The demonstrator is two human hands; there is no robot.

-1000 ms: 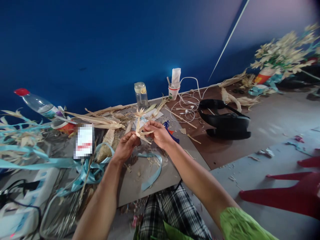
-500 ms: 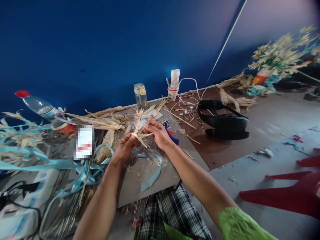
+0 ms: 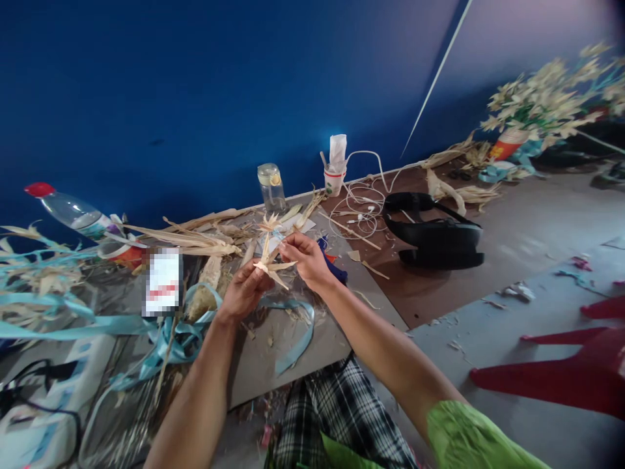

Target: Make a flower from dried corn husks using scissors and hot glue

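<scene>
A pale corn-husk flower (image 3: 266,266) with pointed, spread petals is pinched at its base by my left hand (image 3: 244,290), whose fingers are closed. Close on its right is my right hand (image 3: 308,260), thumb and fingers pressed together beside the petals. What lies between those right fingertips is too small to make out. Just beyond the hands, another spiky husk piece (image 3: 271,224) rests among scraps. A light-blue ribbon (image 3: 303,342) curls on the grey board (image 3: 258,374) below my hands.
Left are a phone (image 3: 162,281), tangled blue ribbon (image 3: 176,339), a red-capped bottle (image 3: 73,212) and a power strip (image 3: 73,384). Along the wall stand a glass jar (image 3: 272,189) and paper cup (image 3: 334,181). Right are earphones (image 3: 364,217), a black headset (image 3: 432,231) and a husk bouquet (image 3: 537,98).
The whole view has shifted slightly. Both hands stay close together at the flower, with little visible change in their grip.
</scene>
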